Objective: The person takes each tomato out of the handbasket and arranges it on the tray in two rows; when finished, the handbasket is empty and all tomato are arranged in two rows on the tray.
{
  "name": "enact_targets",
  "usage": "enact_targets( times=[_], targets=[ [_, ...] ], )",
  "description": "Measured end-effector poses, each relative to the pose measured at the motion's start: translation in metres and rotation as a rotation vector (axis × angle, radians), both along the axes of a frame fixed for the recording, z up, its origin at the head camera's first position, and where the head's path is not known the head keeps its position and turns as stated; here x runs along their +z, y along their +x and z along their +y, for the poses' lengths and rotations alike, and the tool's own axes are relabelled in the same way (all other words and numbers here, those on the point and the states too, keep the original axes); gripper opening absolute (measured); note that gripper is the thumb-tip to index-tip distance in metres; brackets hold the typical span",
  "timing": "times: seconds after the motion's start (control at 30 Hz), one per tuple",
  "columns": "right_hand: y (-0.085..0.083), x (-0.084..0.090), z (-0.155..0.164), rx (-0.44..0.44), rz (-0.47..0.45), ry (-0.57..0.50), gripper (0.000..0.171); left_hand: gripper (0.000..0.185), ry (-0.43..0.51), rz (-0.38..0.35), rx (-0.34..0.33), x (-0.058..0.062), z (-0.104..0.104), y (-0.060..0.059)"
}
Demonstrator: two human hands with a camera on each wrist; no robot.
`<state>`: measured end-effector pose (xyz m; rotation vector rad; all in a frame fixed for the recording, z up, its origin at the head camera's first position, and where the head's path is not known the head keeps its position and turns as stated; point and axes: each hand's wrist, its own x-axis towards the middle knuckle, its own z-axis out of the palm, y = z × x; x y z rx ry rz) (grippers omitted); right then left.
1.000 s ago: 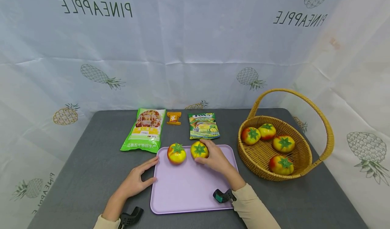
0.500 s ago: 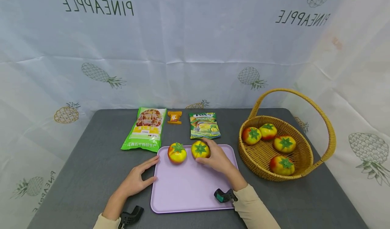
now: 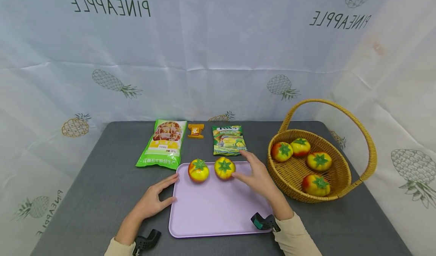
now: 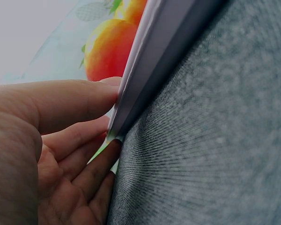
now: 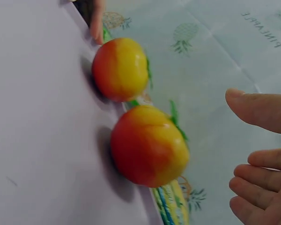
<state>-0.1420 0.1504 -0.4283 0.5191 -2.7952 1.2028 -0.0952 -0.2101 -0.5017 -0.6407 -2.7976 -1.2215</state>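
Note:
Two yellow-red tomatoes sit side by side at the far edge of a lilac tray [image 3: 211, 214]: the left tomato [image 3: 198, 170] [image 5: 120, 69] and the right tomato [image 3: 224, 167] [image 5: 150, 146]. My right hand [image 3: 255, 172] [image 5: 257, 164] hovers just right of the right tomato, fingers spread, holding nothing. My left hand [image 3: 154, 199] rests on the table at the tray's left rim, its fingers [image 4: 75, 105] touching the tray edge [image 4: 145, 70].
A wicker basket [image 3: 340, 188] with a tall handle holds several tomatoes at the right. Behind the tray lie a green snack bag [image 3: 162, 144], a small orange packet [image 3: 195, 130] and a green candy bag [image 3: 228, 140]. A pineapple-print cloth backs the grey table [image 3: 102, 188].
My right hand has let go of the right tomato and drawn back to the right, toward the basket. The tomato stays on the tray. The left hand has not moved.

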Motion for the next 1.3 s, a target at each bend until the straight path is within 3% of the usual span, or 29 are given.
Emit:
enact_targets(
  times=[0.27,0.6,0.93,1.3],
  targets=[
    [0.009,0.011,0.034,-0.043,0.078,-0.037,0.073,0.059,0.007,0.022,-0.016,0.000,0.000,-0.002],
    [0.023,0.015,0.089,-0.151,0.170,0.037,0.069,0.059,-0.009,0.015,-0.007,0.000,0.001,-0.002],
    [0.039,0.018,0.131,-0.271,0.072,0.077,0.071,0.058,-0.008,0.048,-0.007,0.002,0.001,0.001],
    [0.043,0.020,0.151,-0.358,-0.036,0.179,0.081,0.058,0.011,0.044,-0.011,0.002,0.002,0.001]
  ],
)
